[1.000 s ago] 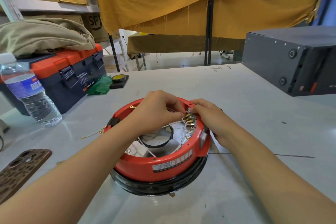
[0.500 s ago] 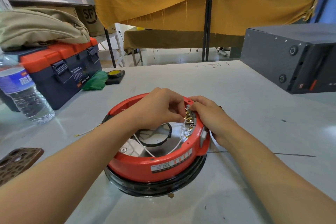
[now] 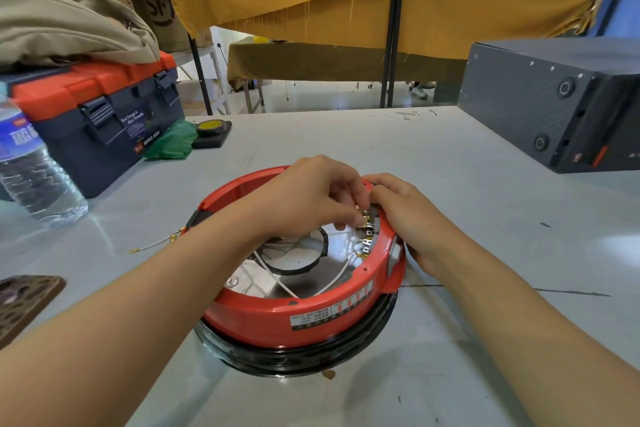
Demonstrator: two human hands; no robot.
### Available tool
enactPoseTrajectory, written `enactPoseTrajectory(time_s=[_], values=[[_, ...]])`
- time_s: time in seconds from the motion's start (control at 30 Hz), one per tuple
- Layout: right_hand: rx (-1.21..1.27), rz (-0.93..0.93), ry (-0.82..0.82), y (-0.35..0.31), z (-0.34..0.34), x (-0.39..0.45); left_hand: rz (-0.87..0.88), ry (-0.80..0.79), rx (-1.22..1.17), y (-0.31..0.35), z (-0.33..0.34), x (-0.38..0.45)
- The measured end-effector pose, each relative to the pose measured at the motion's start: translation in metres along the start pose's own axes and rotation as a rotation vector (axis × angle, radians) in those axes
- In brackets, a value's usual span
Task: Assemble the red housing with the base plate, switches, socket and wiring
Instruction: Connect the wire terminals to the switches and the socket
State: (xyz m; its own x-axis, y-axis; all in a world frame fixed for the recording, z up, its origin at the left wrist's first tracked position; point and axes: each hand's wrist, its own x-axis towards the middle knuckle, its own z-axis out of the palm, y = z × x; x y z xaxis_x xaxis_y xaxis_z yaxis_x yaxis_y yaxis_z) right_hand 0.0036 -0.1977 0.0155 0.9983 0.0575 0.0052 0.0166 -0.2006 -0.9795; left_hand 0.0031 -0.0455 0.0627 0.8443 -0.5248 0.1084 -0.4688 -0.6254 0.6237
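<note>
Over the round red plastic housing [image 3: 277, 314], a small brass wire end [image 3: 364, 218] was pinched by the left hand [image 3: 308, 198]. The housing's rim was gripped by the curled right hand [image 3: 408, 218].

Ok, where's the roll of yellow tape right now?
In the head view the yellow tape sits far left on the table, atop a black pad, beside the green cloth by the toolbox.

grey worktop [image 3: 450, 184] | red housing [image 3: 277, 315] mid | toolbox [image 3: 104, 128], water bottle [image 3: 31, 177] off left of housing | black box [image 3: 554, 100] off right
</note>
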Motion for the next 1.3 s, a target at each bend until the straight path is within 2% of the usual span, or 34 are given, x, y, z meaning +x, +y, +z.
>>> enactPoseTrajectory(time_s=[0.23,0.63,1.0,1.3], values=[[0.000,0.009,0.009,0.002,0.000,0.002,0.020,0.016,-0.052,-0.006,0.005,-0.005],[0.011,0.014,0.009,0.002,0.001,0.001,0.114,0.024,0.114,-0.005,0.009,-0.008],[-0.003,0.004,0.006,0.000,0.001,0.000,0.105,0.022,0.042,-0.009,0.012,-0.005],[0.013,0.010,-0.007,0.000,0.001,-0.001,0.116,0.046,0.095,-0.009,0.013,-0.005]])
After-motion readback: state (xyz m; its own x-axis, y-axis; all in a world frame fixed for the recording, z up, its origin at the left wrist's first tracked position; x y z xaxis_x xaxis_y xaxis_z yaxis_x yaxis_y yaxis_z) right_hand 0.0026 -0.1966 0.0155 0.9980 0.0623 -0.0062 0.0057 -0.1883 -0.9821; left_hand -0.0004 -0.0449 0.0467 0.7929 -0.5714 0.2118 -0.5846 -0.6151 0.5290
